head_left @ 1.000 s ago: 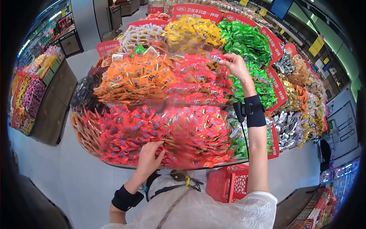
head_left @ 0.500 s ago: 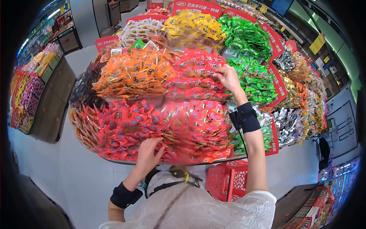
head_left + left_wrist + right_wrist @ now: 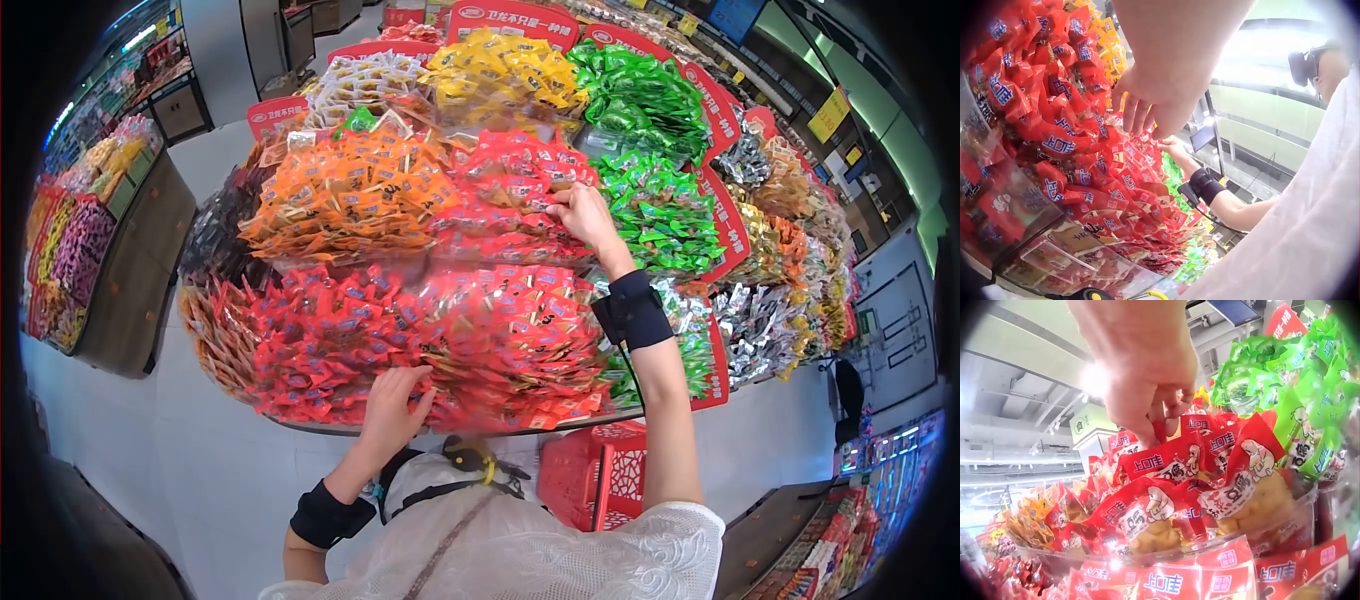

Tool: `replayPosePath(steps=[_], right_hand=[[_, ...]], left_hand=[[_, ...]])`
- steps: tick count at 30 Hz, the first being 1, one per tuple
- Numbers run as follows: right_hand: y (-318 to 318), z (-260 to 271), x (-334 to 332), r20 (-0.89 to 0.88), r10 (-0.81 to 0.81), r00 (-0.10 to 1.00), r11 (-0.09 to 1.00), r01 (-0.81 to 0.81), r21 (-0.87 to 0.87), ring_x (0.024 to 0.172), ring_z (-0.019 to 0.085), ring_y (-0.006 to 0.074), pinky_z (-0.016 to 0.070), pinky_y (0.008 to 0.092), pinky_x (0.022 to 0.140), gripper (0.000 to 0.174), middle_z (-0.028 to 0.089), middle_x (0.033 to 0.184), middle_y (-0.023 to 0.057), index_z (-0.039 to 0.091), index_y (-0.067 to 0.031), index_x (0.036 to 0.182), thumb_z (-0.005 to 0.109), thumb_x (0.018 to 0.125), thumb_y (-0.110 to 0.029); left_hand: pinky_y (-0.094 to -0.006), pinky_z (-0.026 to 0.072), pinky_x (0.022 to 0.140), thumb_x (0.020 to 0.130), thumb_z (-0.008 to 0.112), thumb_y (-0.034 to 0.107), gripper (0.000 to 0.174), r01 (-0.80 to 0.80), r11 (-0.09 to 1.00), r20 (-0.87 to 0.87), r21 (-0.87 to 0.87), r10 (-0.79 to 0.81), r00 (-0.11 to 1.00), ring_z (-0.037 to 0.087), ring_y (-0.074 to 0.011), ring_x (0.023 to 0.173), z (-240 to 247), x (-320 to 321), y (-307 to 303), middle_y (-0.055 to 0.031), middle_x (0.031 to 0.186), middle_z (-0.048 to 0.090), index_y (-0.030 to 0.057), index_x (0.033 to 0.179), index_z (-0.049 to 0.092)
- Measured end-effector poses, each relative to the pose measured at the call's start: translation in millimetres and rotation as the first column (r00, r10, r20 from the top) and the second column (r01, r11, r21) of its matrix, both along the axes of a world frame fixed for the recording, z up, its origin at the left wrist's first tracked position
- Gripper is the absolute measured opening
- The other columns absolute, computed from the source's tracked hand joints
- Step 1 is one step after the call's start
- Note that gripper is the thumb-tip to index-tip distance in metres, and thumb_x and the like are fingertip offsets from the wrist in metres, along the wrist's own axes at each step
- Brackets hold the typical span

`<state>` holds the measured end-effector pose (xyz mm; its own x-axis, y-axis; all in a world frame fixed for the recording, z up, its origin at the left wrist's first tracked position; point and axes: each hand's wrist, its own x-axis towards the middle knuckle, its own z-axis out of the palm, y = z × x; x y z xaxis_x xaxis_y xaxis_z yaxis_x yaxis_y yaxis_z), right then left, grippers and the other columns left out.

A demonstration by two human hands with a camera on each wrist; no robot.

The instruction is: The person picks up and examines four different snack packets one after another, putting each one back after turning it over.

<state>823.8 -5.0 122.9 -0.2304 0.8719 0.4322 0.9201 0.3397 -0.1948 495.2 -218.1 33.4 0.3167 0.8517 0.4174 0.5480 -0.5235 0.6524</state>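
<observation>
Right hand: reaching over the middle tier of a broad, dark-rimmed display stand, right of centre; pinching the upper part of a small glossy red plastic packet between thumb and curled fingers. Same packet: sitting amid blue-lettered red plastic packets in a curved clear plastic bin, between the stand's front and back edges. Right wrist: wearing a black fabric band.

Left hand: lying relaxed near the middle of the stand's front edge, fingers loosely extended over a heap of shiny red packets; contact with the heap staying too unclear to tell. Left wrist: wearing a matching black band.

Orange plastic packets: heaping up on the middle tier, just left of the red ones there. Bright green plastic packets: filling the part just right of the right hand. Yellow plastic packets: standing toward the back edge, centre. White-and-brown packets: piling toward the back left corner. Flat red signs with white lettering: lining the back and right edges.

Red plastic shopping basket with cut-out pattern: showing below the front edge, right of centre.
</observation>
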Motion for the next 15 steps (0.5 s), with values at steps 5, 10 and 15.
replayPosePath(steps=[5, 10, 15], right_hand=[[-3.5, 0.7, -4.3, -0.009, -0.039, 0.999, 0.999, 0.039, -0.031, 0.074, 0.060, 0.0328, 0.0466, 0.0426, 0.069, 0.015, 0.062, 0.074, 0.0189, 0.068, -0.0062, 0.078, 0.066, 0.070, -0.018], [-7.3, -2.4, -0.2, -0.040, -0.004, 0.999, 1.000, 0.004, 0.018, 0.078, 0.058, 0.0309, 0.0455, 0.0400, 0.073, 0.017, 0.062, 0.078, 0.0156, 0.067, -0.0094, 0.086, 0.065, 0.073, -0.020], [4.6, 26.0, 27.0, -0.250, 0.000, 0.968, 0.995, 0.026, 0.101, 0.072, 0.058, 0.0243, 0.0462, 0.0349, 0.067, 0.017, 0.059, 0.071, 0.0110, 0.067, -0.0093, 0.087, 0.063, 0.076, -0.022]], left_hand=[[-0.0355, 0.0408, 0.076, 0.072, 0.065, 0.006, 0.032, 0.018, 1.000, -0.002, 0.023, -0.018, 1.000, 0.056, -0.0257, 0.083, -1.2, 5.9, 5.7, -0.0095, 0.086, 0.059, 0.0029, 0.103, 0.056], [-0.0357, 0.0401, 0.077, 0.072, 0.065, 0.007, 0.033, 0.022, 1.000, -0.007, 0.010, -0.022, 1.000, 0.054, -0.0266, 0.085, 9.7, 7.7, 10.2, -0.0101, 0.088, 0.057, 0.0041, 0.104, 0.056], [-0.0354, 0.0401, 0.076, 0.071, 0.065, 0.006, 0.034, -0.016, 1.000, -0.002, 0.026, 0.016, 1.000, 0.055, -0.0260, 0.083, 9.7, 5.0, 11.1, -0.0095, 0.086, 0.058, 0.0045, 0.104, 0.056]])
